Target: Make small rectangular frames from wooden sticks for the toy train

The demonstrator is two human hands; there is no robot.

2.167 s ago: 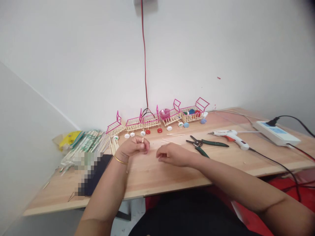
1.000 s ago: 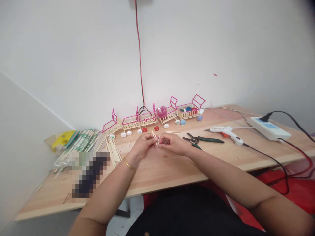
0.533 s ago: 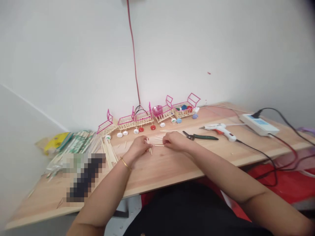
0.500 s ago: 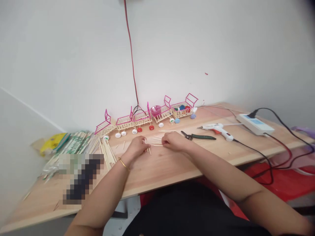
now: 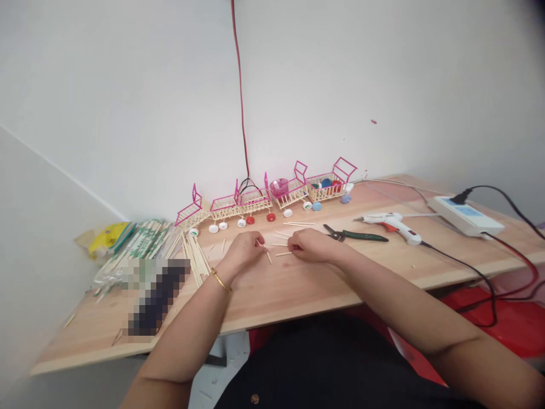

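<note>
My left hand (image 5: pixel 243 248) rests on the wooden table (image 5: pixel 298 284) with its fingers pinched on a short wooden stick (image 5: pixel 265 253) that lies slanted on the surface. My right hand (image 5: pixel 310 246) lies just to the right, fingers curled down onto another short stick (image 5: pixel 283 253) lying flat. More short cut sticks (image 5: pixel 281 236) lie loose just beyond both hands. A gold bangle (image 5: pixel 220 280) sits on my left wrist.
A row of stick-built carts with pink frames (image 5: pixel 264 199) lines the wall, bottle caps beside them. Green-handled pliers (image 5: pixel 355 234) and a white glue gun (image 5: pixel 389 221) lie to the right, then a power strip (image 5: pixel 466 215). Packs of chopsticks (image 5: pixel 145 244) lie on the left.
Both hands came together, lifted sticks between them, then lowered to the table. Now each hand presses a stick onto the surface.
</note>
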